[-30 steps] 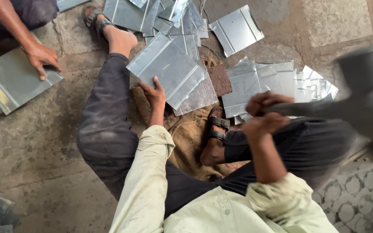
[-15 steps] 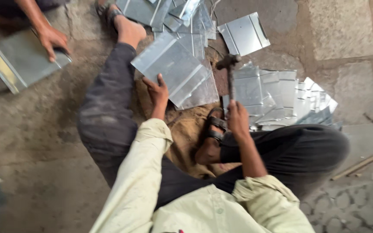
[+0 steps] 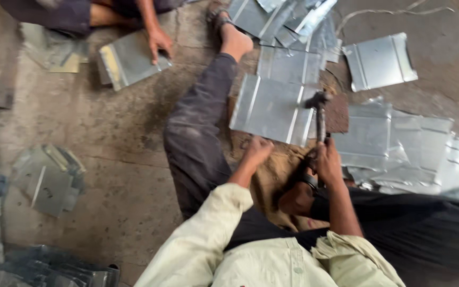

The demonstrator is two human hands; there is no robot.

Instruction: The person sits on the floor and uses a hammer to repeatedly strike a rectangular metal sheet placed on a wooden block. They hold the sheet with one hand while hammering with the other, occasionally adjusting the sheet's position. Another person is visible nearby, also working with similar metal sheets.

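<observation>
Item: person seated on concrete floor [image 3: 123,175], legs spread, working sheet metal.

Left hand [image 3: 257,150]: fingers curled, pressing on near edge of metal sheet [image 3: 269,109], w/ nothing gripped inside it. Sheet lies flat, straight ahead of this hand, just beyond the knuckles; grey, rectangular, w/ folded ribs running roughly away from the person, long axis slightly tilted to the left.

Right hand [image 3: 328,162]: closed round handle of hammer [image 3: 320,114]. Handle points away from the person, nearly upright in the view; head [image 3: 316,99] sits at sheet's right edge, on or just above it (contact not clear, some blur). Right hand is to the right of the sheet and a bit nearer the body than the left; left hand is the one touching the sheet.

Under the sheet: brown sacking [image 3: 272,175] between the legs and a dark block [image 3: 337,112] beside the hammer head.

Other stock: loose cut sheets [image 3: 394,141] piled at right, a single panel [image 3: 379,61] at upper right, more pieces [image 3: 288,21] past the person's foot [image 3: 235,40].

Co-worker: another person's hand [image 3: 159,42] rests on a folded sheet [image 3: 128,61], upper left, well apart.

Containers: none in view; small stacks [image 3: 49,178] lie on floor at left.
</observation>
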